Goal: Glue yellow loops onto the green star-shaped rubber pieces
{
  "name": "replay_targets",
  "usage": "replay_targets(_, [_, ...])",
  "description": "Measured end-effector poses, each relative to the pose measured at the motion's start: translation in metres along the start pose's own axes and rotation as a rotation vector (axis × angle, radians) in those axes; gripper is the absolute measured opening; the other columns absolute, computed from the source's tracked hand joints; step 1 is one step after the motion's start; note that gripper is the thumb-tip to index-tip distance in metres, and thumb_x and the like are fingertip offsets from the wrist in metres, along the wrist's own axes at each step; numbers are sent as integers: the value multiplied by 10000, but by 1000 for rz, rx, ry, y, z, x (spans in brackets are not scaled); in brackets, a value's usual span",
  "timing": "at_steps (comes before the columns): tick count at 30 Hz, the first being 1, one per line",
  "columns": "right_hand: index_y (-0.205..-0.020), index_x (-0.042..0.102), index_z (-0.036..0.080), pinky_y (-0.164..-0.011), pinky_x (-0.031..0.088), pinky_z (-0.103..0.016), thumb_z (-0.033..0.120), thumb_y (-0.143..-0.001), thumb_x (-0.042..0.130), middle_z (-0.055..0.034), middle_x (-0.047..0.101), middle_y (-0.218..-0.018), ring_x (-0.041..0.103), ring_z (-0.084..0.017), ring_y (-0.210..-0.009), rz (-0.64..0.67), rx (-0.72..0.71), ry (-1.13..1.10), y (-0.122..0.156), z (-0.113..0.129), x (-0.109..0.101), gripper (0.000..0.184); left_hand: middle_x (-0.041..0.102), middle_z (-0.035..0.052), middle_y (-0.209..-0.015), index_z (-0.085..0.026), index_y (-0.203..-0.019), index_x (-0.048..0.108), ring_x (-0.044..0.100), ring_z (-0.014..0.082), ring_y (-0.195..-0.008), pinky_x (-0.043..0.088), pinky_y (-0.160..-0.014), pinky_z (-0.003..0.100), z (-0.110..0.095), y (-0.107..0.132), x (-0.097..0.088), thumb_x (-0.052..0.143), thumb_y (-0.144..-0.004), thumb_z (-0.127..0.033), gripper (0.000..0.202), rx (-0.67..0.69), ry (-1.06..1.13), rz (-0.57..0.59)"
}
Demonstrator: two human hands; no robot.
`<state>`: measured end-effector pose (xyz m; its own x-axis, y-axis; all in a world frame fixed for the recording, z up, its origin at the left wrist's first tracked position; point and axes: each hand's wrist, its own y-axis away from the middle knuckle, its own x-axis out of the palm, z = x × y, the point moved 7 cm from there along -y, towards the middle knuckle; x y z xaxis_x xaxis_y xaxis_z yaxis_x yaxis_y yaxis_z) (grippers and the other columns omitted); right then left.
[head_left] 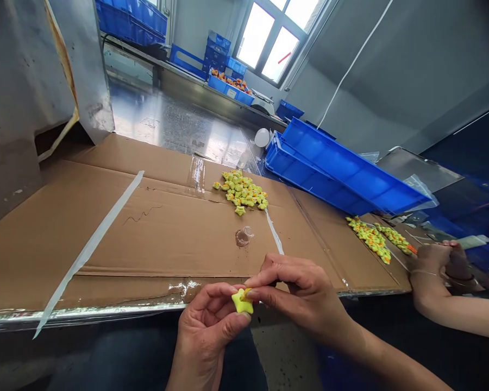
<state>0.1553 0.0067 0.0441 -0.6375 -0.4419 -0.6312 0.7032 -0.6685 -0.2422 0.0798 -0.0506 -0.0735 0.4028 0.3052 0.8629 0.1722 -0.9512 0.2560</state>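
Note:
A small yellow-green star-shaped piece [242,302] is held at the table's front edge, pinched between thumb and fingers of my left hand [207,331]. My right hand [299,293] is closed in a pinch on the piece's top, where a small orange bit shows. Farther back on the cardboard sheet [146,233] lies a pile of several similar yellow-green pieces [242,191]. Both hands hover just in front of the cardboard's near edge.
Another person's hands [436,271] work at the right beside rows of green-and-orange pieces [377,237]. Stacked blue bins [338,168] sit behind them. A metal machine housing [28,92] stands at the left. More blue crates [224,70] line the back bench.

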Motion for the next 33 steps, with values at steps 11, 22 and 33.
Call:
replay_targets(11, [-797,731,185,-527,402,-210,166,-819,701,-6,629,-638,545,-113,-563,69,-41,84,-4,5,4,42,751,40,-738,-177,-702,701,672,138,-732,499,-713,200,-3,4,-1,804,-558,-96,195,26,-54,-31])
replay_targets(22, [-800,720,151,-527,369,-197,95,-809,696,11,589,-615,519,-94,-558,100,-56,68,0,7,9,61,748,39,-675,-181,-674,715,672,152,-654,517,-667,227,-6,5,-5,788,-556,-70,178,59,-102,-28])
replay_targets(33, [-825,730,150,-532,437,-180,126,-771,744,-3,647,-633,576,-101,-558,52,15,-85,-4,3,12,61,734,55,-622,-161,-667,713,680,163,-602,533,-632,221,-14,5,-7,839,-515,-138,199,97,-90,-46])
